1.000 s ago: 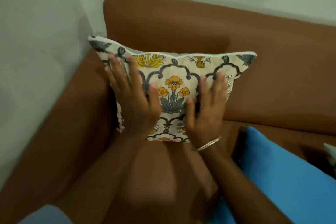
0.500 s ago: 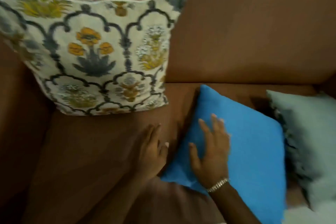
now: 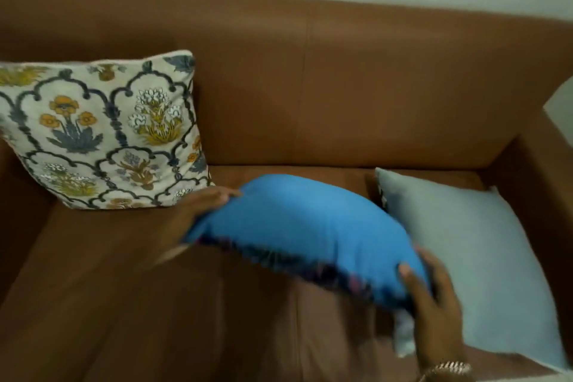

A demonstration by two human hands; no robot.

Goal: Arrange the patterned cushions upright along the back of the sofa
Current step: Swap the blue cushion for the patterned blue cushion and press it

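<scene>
On the brown sofa (image 3: 341, 96), left hand (image 3: 198, 211) and right hand (image 3: 431, 304) grip the blue cushion (image 3: 310, 226) by its ends.

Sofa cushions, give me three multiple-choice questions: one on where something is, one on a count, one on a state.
1. Where is the floral cushion?
A. flat on the seat
B. upright against the sofa back, at the left end
C. on the floor

2. How many cushions are visible?
A. two
B. three
C. five

3. What state is the blue cushion in?
A. held by both hands
B. lying untouched
C. leaning on the backrest

Answers:
1 B, it stands at the left against the back.
2 B, floral, blue and the pale grey cushion.
3 A, the left hand and right hand grip its ends.
</scene>
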